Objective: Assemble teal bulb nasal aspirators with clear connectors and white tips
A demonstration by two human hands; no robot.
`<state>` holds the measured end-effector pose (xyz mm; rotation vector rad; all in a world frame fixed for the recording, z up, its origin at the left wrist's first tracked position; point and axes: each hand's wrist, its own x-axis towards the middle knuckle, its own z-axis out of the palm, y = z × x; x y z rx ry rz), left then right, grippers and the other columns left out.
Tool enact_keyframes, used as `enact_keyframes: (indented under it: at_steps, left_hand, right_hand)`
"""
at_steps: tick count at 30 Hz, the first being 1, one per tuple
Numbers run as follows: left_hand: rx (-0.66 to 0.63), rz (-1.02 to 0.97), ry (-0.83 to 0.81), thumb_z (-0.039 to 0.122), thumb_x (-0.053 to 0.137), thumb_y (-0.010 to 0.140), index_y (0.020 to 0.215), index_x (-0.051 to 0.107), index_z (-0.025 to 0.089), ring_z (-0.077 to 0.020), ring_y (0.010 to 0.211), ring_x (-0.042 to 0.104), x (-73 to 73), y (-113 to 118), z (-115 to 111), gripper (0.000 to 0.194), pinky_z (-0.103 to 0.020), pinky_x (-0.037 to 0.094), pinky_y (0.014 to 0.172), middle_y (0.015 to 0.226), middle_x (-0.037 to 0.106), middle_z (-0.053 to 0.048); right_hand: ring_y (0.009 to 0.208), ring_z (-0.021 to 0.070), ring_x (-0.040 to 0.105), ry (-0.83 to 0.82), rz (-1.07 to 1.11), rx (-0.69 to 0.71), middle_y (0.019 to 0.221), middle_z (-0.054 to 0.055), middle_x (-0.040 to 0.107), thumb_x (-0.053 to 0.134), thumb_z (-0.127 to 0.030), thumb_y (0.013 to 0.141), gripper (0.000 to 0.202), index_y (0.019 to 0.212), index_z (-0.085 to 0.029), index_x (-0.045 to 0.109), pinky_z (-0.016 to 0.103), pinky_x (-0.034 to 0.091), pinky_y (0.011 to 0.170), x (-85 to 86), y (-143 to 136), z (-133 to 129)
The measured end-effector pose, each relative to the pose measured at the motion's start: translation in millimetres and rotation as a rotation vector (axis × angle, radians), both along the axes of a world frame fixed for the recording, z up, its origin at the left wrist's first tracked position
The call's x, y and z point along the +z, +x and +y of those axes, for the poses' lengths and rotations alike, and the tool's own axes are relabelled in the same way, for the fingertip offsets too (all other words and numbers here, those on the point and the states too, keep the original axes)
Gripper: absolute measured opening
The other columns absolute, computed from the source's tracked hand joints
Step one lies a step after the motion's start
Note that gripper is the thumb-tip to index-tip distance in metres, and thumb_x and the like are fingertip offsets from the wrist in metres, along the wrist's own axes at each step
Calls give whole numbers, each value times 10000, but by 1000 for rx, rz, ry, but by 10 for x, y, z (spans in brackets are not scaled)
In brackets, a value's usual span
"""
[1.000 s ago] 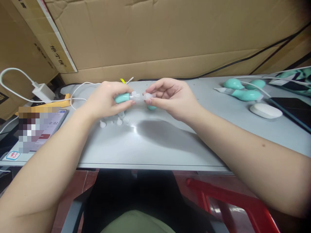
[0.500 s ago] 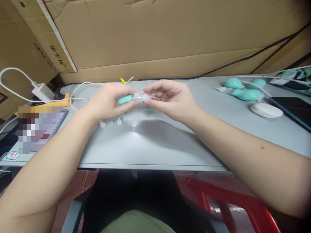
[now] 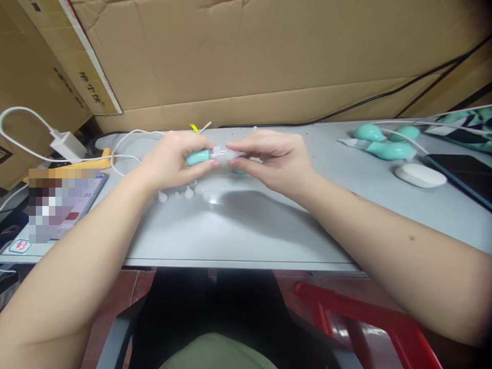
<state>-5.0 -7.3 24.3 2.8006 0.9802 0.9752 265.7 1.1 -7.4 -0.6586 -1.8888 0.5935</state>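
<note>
My left hand (image 3: 169,156) is closed round the teal squeeze bulb of a nasal aspirator (image 3: 197,157), held level above the table. A clear tube joins the bulb to a translucent white nozzle tip (image 3: 232,154), which points right. Thumb and fingers of my right hand (image 3: 274,156) pinch this tip, partly hiding it. Below my left hand, several small white nozzle tips (image 3: 189,192) lie on the table. Another teal piece (image 3: 240,170) shows partly beneath my right fingers.
Several teal bulbs (image 3: 392,149) lie at the right, near a white oval case (image 3: 421,175) and a dark tablet-like device (image 3: 465,177). At left are a phone (image 3: 82,202), a white charger (image 3: 71,147) and cables. Cardboard (image 3: 269,56) stands behind the grey table (image 3: 246,246).
My right fingers have closed further round the nozzle tip, covering more of its point. My left hand and the bulb have stayed in place.
</note>
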Motion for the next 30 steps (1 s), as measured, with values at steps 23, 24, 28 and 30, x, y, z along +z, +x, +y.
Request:
enact_keyframes:
  at_steps: [23, 24, 28, 30]
  left_hand:
    - [-7, 118, 155, 454, 654, 1094, 1130, 850, 204, -215, 830, 718, -9, -33, 6, 320, -330, 491, 760, 875, 789, -50]
    - [-3, 131, 162, 458, 653, 1097, 1132, 849, 203, -215, 825, 713, -5, -35, 5, 324, -330, 482, 750, 868, 781, -51]
    - [23, 176, 201, 488, 636, 1106, 1136, 848, 216, -219, 810, 703, -16, -36, 16, 346, -338, 465, 729, 855, 760, -55]
    - [32, 185, 232, 494, 624, 1114, 1141, 851, 220, -227, 809, 705, -37, -32, 28, 357, -347, 459, 721, 859, 760, -60]
  right_hand:
    - [769, 208, 681, 178, -236, 36, 828, 21, 797, 817, -571, 1064, 300, 1048, -293, 928, 370, 544, 735, 77, 75, 20]
    - [773, 210, 684, 175, -236, 38, 828, 21, 796, 815, -573, 1064, 302, 1044, -293, 925, 370, 546, 735, 77, 77, 15]
    - [776, 222, 690, 83, -218, 31, 831, 23, 806, 845, -579, 1030, 284, 1008, -306, 918, 380, 553, 727, 74, 55, -15]
    - [766, 219, 694, -12, -176, 62, 858, 29, 835, 885, -563, 989, 277, 989, -288, 916, 376, 549, 702, 66, 36, -21]
